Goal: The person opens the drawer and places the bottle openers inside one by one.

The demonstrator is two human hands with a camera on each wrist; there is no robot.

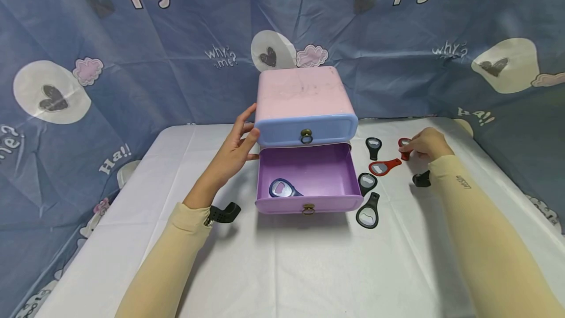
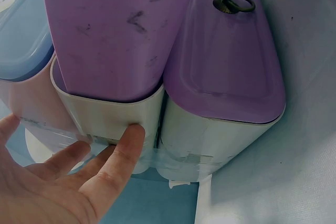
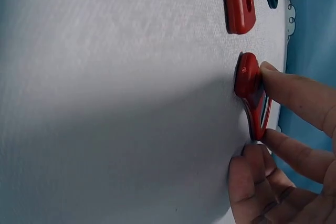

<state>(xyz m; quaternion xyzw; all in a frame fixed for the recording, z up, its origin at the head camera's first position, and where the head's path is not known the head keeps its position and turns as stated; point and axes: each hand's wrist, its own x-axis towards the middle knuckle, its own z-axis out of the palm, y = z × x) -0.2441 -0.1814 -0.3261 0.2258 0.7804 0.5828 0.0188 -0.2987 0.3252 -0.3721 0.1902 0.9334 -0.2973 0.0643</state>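
A pink two-drawer box (image 1: 302, 94) stands at the back of the white table (image 1: 282, 259). Its blue upper drawer (image 1: 307, 130) is closed; the purple lower drawer (image 1: 309, 178) is pulled out and holds a blue bottle opener (image 1: 282, 189). My left hand (image 1: 236, 148) rests flat with straight fingers against the box's left side (image 2: 113, 111). My right hand (image 1: 425, 145) pinches a red bottle opener (image 1: 403, 147) (image 3: 251, 90) lying on the table. Beside it lie another red opener (image 1: 385, 166) (image 3: 238, 1) and three black openers (image 1: 373, 147) (image 1: 366, 182) (image 1: 368, 212).
A blue printed cloth (image 1: 132, 53) hangs behind and around the table. A black wrist-camera mount shows at each forearm (image 1: 222, 213) (image 1: 421, 179). The table's left and right edges drop off near the arms.
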